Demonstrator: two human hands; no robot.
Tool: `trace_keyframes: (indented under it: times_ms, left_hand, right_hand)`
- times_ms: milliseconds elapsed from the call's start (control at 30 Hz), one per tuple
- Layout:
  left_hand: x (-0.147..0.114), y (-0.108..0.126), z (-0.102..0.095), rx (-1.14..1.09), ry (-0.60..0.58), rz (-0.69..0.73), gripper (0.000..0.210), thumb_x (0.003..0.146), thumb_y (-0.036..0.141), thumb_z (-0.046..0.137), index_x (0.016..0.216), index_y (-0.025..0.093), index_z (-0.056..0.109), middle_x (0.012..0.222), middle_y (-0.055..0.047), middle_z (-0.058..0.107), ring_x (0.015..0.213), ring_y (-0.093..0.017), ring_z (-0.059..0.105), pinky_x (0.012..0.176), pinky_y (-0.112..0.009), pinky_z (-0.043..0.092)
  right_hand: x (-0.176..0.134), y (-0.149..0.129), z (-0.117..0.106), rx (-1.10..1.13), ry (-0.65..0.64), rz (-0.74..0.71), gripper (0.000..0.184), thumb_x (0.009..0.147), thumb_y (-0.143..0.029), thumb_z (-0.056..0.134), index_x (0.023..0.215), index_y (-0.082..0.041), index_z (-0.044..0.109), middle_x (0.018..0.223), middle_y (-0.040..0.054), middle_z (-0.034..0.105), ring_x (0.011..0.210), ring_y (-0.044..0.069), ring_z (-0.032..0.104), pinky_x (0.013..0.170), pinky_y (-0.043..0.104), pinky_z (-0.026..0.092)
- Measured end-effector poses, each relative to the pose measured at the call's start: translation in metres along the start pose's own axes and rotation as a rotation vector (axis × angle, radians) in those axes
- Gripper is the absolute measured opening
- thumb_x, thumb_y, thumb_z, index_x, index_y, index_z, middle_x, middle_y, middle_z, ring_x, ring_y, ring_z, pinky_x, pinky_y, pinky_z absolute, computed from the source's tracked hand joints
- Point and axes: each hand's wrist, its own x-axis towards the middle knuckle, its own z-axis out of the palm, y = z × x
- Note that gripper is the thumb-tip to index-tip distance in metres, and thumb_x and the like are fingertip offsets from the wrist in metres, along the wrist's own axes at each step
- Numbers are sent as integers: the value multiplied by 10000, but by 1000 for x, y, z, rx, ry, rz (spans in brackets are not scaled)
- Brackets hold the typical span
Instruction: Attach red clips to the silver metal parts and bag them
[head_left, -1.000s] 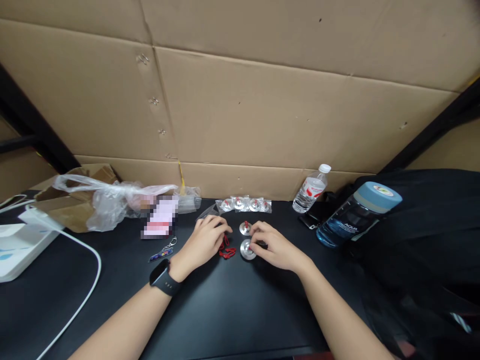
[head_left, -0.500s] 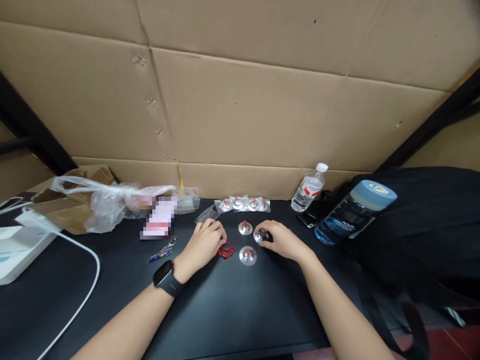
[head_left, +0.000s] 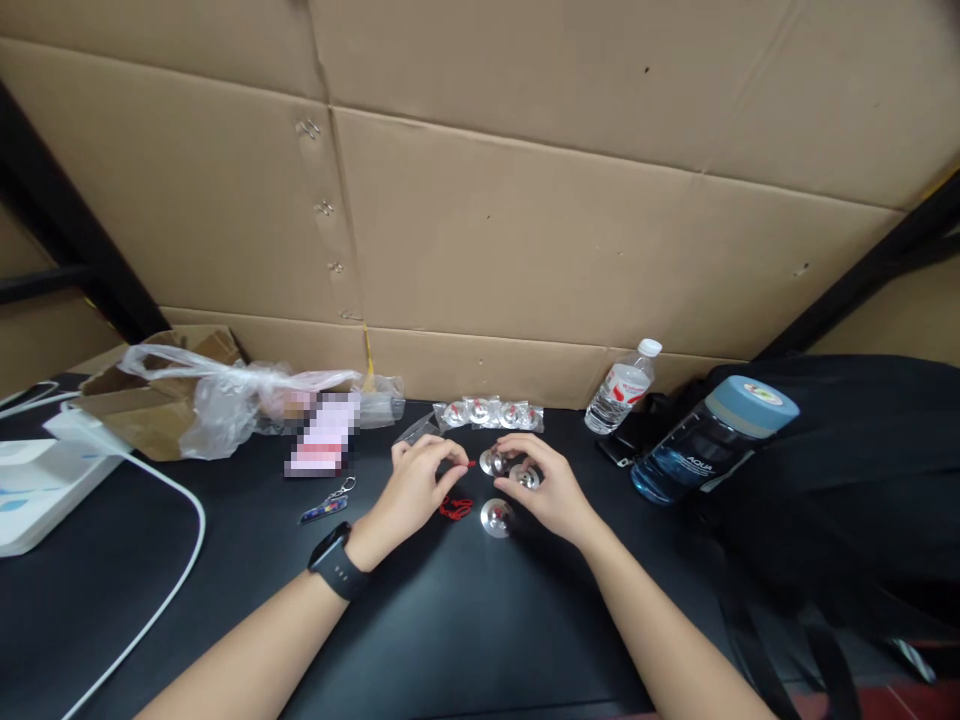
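Observation:
Small silver finger cymbals lie on the black tabletop between my hands. My left hand (head_left: pixel 424 478) pinches a short red cord (head_left: pixel 471 464) between thumb and fingertips, just left of the far cymbal (head_left: pixel 492 462). My right hand (head_left: pixel 541 482) curves its thumb and fingers about that cymbal's rim; the exact contact is partly hidden. Another cymbal (head_left: pixel 526 477) shows beneath the right palm. Closer to me, a third cymbal (head_left: pixel 497 517) lies flat, red at its centre. A loose bundle of red cord (head_left: pixel 454 509) rests below my left fingertips.
Several cymbals in clear wrappers (head_left: pixel 489 412) line the cardboard wall (head_left: pixel 525 250). A water bottle (head_left: pixel 621 387) and a blue-lidded bottle (head_left: pixel 712 440) stand right, beside a black bag (head_left: pixel 847 480). Leftward are a phone (head_left: pixel 324 435), keychain (head_left: pixel 328 507), plastic bag (head_left: pixel 221 405) and white cable (head_left: pixel 196 540).
My left hand has lifted from the tabletop and now pinches a red cord. My right hand has moved left from the right-hand cymbal to the far one. The view has shifted slightly.

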Motion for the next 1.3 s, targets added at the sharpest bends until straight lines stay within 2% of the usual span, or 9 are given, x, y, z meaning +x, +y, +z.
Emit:
trace_keyframes:
  times_ms: [167,333,567,900,1100,1200,1267,1300]
  left_hand:
    - [-1,9,-2,-107,35,-34,140,933,366,616,972,273,712,996,-12,749,1010,-223,641,927,-412,375]
    - [-3,16,-2,-129,-2,-31,122,960,322,585,969,271,695,1016,-5,730,1032,-222,624,918,-406,363]
    - [-6,25,-2,-86,-12,2,166,1005,304,495,991,252,652,1027,-3,714,1007,-201,609,838,-361,327]
    - [-10,26,0,16,100,77,120,973,226,534,964,248,652,1019,-4,716,994,-196,605,793,-370,271]
    - [-12,26,1,56,119,146,117,965,194,537,955,233,647,988,-5,707,989,-188,612,804,-376,263]
    - [-12,26,0,77,143,168,119,971,203,533,943,228,646,988,-8,713,1002,-191,618,815,-384,260]
    - [-11,27,0,85,160,172,105,970,215,546,942,228,647,998,-9,718,1006,-192,622,819,-386,258]
    - [-11,27,0,85,167,172,98,970,223,553,946,230,648,1004,-8,720,1008,-192,623,822,-386,256]
  right_hand:
    - [-6,-13,30,153,93,6,325,820,-297,770,1118,-248,652,1254,102,652,1135,251,636,836,348,559]
    - [-9,-10,43,223,181,19,341,806,-308,790,1099,-237,631,1269,114,649,1105,246,652,809,340,562]
    - [-11,-7,42,245,167,46,370,773,-346,826,1064,-228,631,1249,117,677,1087,255,671,805,353,568]
    - [-11,-6,44,292,162,61,337,748,-325,849,1011,-231,659,1227,111,696,1106,269,672,804,354,567]
    - [-12,-2,49,385,169,123,420,727,-349,863,1044,-235,613,1182,96,710,955,231,710,768,339,571]
    - [-11,-5,43,332,113,113,315,802,-378,802,1010,-231,617,1167,85,695,961,220,697,775,324,567]
    - [-10,-9,37,227,61,86,164,914,-377,677,969,-227,641,1164,80,668,1012,213,672,830,323,552]
    - [-9,-12,34,171,43,71,145,959,-365,610,954,-226,651,1158,78,654,1037,210,657,866,325,540]
